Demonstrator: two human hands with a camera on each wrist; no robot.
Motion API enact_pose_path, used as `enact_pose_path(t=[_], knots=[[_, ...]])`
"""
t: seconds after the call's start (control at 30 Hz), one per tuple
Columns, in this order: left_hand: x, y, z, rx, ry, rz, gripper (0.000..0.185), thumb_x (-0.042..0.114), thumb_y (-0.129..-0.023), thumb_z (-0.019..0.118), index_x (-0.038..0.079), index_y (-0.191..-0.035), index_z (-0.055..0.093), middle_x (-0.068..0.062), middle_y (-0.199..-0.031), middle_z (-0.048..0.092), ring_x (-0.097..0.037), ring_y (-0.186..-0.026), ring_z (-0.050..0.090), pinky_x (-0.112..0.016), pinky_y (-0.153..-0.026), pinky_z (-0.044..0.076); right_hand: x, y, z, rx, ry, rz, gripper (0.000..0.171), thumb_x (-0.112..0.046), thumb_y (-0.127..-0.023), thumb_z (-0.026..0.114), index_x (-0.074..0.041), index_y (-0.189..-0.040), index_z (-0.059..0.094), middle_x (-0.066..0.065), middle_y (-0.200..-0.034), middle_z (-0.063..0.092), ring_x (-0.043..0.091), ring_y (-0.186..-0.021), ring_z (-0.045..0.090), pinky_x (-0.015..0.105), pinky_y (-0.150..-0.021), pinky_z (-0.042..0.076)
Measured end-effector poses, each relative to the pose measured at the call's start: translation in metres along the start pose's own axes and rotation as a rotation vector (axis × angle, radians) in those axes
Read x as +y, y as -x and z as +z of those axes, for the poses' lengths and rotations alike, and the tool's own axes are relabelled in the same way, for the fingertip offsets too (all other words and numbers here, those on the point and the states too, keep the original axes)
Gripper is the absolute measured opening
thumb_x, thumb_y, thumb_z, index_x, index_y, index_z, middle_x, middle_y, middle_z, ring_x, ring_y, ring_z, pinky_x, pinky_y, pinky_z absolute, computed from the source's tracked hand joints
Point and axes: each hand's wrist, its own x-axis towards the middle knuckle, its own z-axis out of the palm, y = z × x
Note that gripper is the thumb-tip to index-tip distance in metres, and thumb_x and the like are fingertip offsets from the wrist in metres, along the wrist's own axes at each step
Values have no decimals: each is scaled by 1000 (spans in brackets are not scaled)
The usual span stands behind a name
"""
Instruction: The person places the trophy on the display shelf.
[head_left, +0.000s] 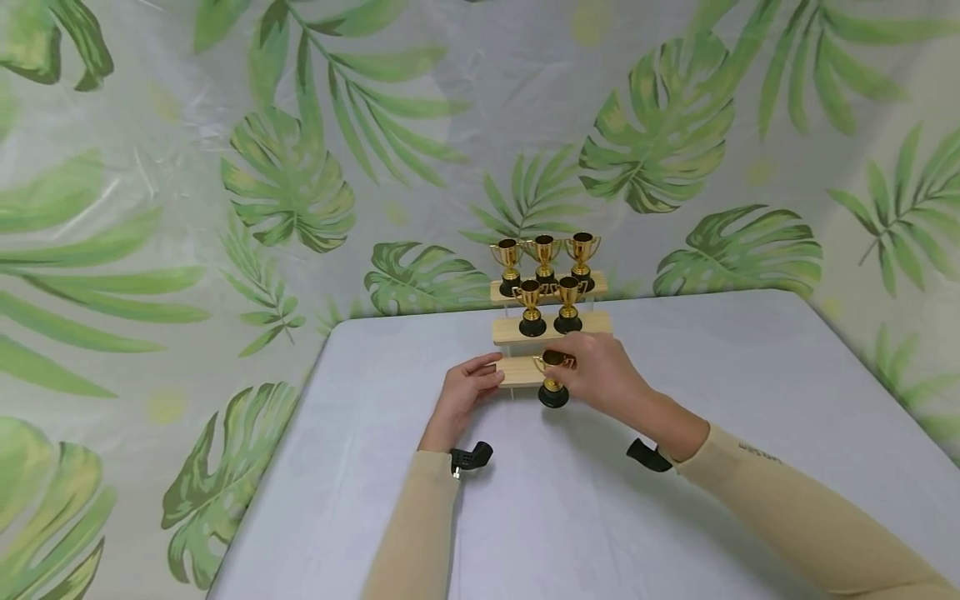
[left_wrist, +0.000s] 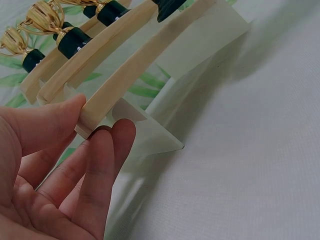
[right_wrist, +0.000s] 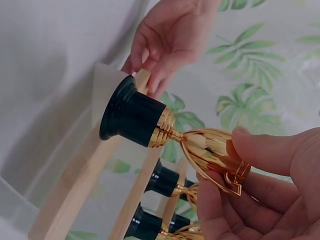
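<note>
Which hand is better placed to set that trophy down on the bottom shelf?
The right hand, most likely. It already pinches the trophy by its gold cup, with the black base at the lowest wooden shelf. The left hand is busy gripping that shelf's left end, which looks to steady the stand.

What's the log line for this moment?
left hand: steadies wooden three-tier stand | right hand: holds gold trophy cup with black base at bottom tier

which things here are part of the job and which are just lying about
In use: trophy in the right hand; stepped stand, bottom step held by the left hand; five trophies on upper steps.
Lying about: table; leaf backdrop.
</note>
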Motion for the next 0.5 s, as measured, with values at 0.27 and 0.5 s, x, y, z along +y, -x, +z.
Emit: enact_pose_path(t=[0.27,0.5], knots=[[0,1,0,-3,6,-7,41,5,-85,80,8,-125,72,-12,-115,70,-14,-93,69,-33,-88,57,7,-4,2,-1,15,23,31,-17,-82,86,-8,-111,78,3,-87,71,11,-64,55,30,-53,45],[0,2,0,7,1,-5,39,4,-86,79,9,-124,73,-14,-117,69,-14,-93,69,-31,-85,57,11,-10,2,3,10,28,32,-16,-84,84,-5,-112,77,5,-90,73,12,-64,56,31,-54,46]])
